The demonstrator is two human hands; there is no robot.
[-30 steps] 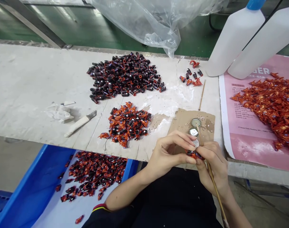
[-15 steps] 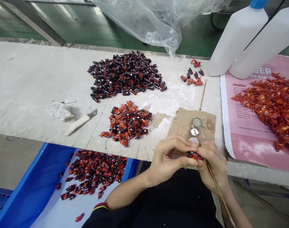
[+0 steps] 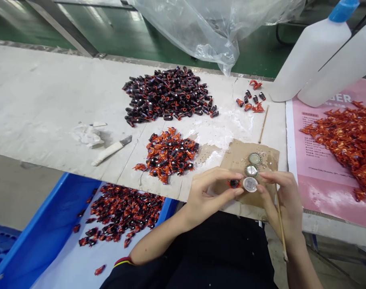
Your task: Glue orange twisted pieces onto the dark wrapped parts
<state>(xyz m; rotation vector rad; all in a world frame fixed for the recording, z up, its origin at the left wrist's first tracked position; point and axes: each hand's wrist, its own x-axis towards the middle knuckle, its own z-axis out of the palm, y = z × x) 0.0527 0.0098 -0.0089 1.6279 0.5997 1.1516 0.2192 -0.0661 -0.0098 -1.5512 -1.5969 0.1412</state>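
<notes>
Black and orange, the small piece (image 3: 234, 183) sits between the thumb and fingers of the left hand (image 3: 205, 196), which pinch it just above the worktop's (image 3: 50, 100) near edge. The right hand (image 3: 286, 200) is to the right of the piece and apart from it, its thumb and forefinger spread beside a round white cap (image 3: 250, 184). A wooden stick (image 3: 280, 220) is tucked in that same hand, running from the fingers back toward the wrist; how the other fingers grip it is hidden.

Below both hands, a brown cardboard sheet (image 3: 237, 154) lies along the near edge, with two metal bottle caps (image 3: 253, 165) in line beyond the white cap. Past the cardboard's far edge lies a thinner stick (image 3: 263, 124), and a few loose parts (image 3: 251, 100) lie toward the worktop's far edge.

Left of the cardboard is a pile of joined orange-and-black pieces (image 3: 172, 154); a larger heap of black parts (image 3: 170, 94) lies behind it, nearer the far edge. A knife (image 3: 112, 150) rests toward the near edge, farther left. On the right, orange parts (image 3: 348, 144) cover much of a pink sheet (image 3: 318, 176). Under the near edge, a blue bin (image 3: 47, 228) holds more pieces.
</notes>
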